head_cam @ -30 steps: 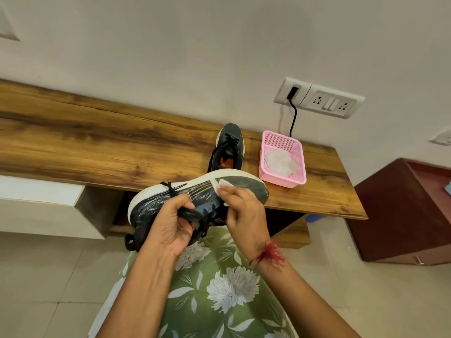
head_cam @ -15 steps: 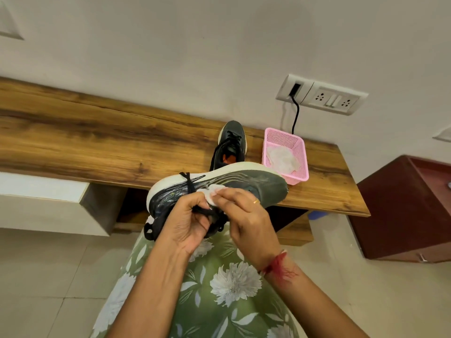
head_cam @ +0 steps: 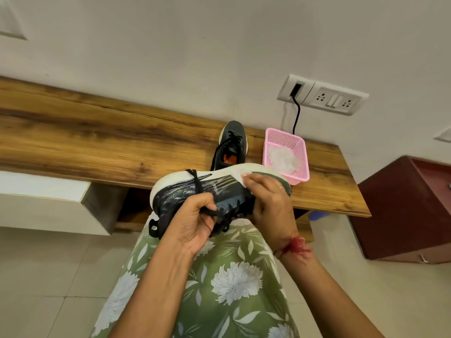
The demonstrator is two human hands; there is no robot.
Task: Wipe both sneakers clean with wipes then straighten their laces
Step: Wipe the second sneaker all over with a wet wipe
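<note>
One sneaker (head_cam: 175, 200) in left hand (head_cam: 195, 222) grip; right hand (head_cam: 272, 203) holds wipe (head_cam: 240, 179).

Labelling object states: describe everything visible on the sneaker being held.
The held sneaker has a dark upper with pale streaks, a thick white sole, black laces and a heel loop. It lies on its side above the lap, sole toward the desk, heel left, toe right. The left hand grips it at the laced opening; one lace drapes over the sole. The right hand presses a wipe against its side near the toe.
</note>
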